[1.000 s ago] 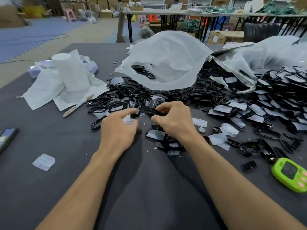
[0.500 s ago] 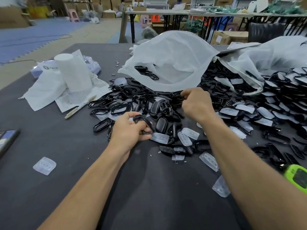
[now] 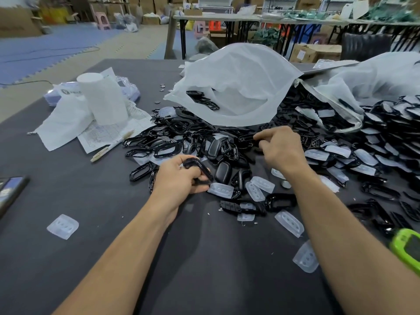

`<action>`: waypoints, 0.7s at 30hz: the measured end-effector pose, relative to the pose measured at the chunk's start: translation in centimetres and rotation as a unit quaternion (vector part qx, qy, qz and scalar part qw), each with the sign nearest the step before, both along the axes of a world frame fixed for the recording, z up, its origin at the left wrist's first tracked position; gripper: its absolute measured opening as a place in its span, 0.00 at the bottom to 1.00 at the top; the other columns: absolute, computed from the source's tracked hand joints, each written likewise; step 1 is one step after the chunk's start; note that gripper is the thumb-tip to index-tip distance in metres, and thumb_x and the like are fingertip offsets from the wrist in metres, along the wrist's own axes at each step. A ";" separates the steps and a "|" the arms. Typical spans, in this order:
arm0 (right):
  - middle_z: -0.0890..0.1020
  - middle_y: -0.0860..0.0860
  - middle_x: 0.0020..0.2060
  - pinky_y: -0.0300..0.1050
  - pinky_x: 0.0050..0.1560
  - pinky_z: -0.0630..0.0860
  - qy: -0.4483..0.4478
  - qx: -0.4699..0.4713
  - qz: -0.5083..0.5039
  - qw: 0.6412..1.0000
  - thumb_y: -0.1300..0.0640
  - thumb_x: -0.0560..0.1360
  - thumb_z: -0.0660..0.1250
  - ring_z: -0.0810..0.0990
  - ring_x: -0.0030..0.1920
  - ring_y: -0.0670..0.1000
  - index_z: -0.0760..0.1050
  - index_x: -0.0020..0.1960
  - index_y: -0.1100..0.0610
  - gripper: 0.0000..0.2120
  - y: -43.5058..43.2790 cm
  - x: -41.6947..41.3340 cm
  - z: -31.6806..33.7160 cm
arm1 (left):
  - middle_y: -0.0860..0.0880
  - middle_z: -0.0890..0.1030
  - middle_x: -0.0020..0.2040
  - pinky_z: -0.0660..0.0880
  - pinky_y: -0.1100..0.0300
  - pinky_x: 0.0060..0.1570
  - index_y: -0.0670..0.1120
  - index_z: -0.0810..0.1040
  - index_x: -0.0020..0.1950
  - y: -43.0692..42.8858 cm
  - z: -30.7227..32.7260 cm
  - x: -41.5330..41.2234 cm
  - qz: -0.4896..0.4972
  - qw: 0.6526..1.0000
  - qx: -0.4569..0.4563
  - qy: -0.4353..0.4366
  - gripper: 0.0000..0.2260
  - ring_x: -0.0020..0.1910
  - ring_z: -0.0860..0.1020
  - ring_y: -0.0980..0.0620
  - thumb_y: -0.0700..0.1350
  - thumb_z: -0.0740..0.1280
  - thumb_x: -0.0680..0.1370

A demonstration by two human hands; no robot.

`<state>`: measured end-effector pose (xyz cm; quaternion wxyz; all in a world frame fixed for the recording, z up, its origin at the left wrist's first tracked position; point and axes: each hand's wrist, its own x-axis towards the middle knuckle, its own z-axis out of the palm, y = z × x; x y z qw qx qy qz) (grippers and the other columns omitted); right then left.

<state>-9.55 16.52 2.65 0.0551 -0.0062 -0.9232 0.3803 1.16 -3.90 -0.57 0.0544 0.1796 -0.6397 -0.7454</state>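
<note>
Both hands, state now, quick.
Left hand: grips a black frame.
Right hand: pinches a second black frame on the pile.

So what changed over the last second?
The right hand left the left hand and reached out to the pile, pinching a black part there. The left hand still grips its black frame; white bag unmoved.

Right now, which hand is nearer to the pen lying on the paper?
Left. The left hand, gripping a black frame, is just right of the pen; the right hand, pinching a black part, is farther right.
</note>
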 end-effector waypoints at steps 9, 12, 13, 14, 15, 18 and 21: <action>0.86 0.54 0.33 0.35 0.29 0.74 -0.133 -0.531 0.078 0.833 0.68 0.76 0.73 0.81 0.28 0.47 0.83 0.42 0.59 0.06 -4.9 7.4 -0.7 | 0.39 0.88 0.45 0.81 0.61 0.34 0.43 0.86 0.47 0.5 0.4 0.6 -0.030 0.999 -0.013 0.013 0.09 0.39 0.86 0.51 0.33 0.68 0.80; 0.86 0.55 0.34 0.35 0.29 0.74 -0.126 -0.512 0.064 0.847 0.67 0.74 0.75 0.80 0.28 0.47 0.84 0.40 0.58 0.06 -4.9 7.5 -0.9 | 0.38 0.87 0.46 0.82 0.61 0.37 0.40 0.86 0.51 0.4 0.2 0.4 -0.030 0.999 -0.018 0.015 0.08 0.41 0.85 0.52 0.31 0.68 0.78; 0.86 0.55 0.35 0.35 0.29 0.74 -0.126 -0.508 0.061 0.850 0.67 0.74 0.75 0.80 0.28 0.47 0.84 0.40 0.58 0.06 -4.9 7.5 -1.0 | 0.40 0.87 0.46 0.82 0.61 0.38 0.39 0.86 0.52 0.3 0.1 0.4 -0.033 0.999 -0.016 0.019 0.09 0.41 0.85 0.52 0.30 0.67 0.78; 0.86 0.55 0.35 0.35 0.29 0.74 -0.128 -0.506 0.060 0.851 0.66 0.74 0.75 0.79 0.29 0.48 0.85 0.41 0.58 0.06 -4.9 7.5 -1.0 | 0.43 0.88 0.46 0.82 0.62 0.39 0.40 0.86 0.53 0.3 0.1 0.4 -0.041 0.999 -0.015 0.022 0.11 0.43 0.86 0.53 0.29 0.66 0.78; 0.86 0.56 0.35 0.35 0.29 0.74 -0.130 -0.506 0.060 0.851 0.66 0.74 0.75 0.79 0.29 0.48 0.85 0.41 0.58 0.05 -4.9 7.4 -1.1 | 0.44 0.88 0.48 0.82 0.62 0.40 0.41 0.86 0.54 0.3 0.2 0.4 -0.052 0.998 -0.014 0.023 0.14 0.45 0.86 0.52 0.28 0.65 0.78; 0.86 0.56 0.36 0.35 0.30 0.75 -0.134 -0.506 0.062 0.850 0.67 0.74 0.75 0.79 0.29 0.48 0.85 0.41 0.58 0.05 -4.9 7.3 -1.1 | 0.44 0.88 0.52 0.83 0.61 0.43 0.42 0.84 0.58 0.3 0.3 0.5 -0.079 0.996 -0.008 0.034 0.20 0.49 0.87 0.52 0.25 0.60 0.77; 0.86 0.56 0.36 0.36 0.30 0.75 -0.139 -0.501 0.058 0.852 0.67 0.75 0.75 0.78 0.29 0.48 0.85 0.42 0.59 0.05 -4.8 7.2 -1.1 | 0.44 0.88 0.50 0.82 0.63 0.40 0.45 0.81 0.61 0.4 0.5 0.6 -0.071 0.996 0.006 0.051 0.19 0.45 0.86 0.54 0.25 0.62 0.79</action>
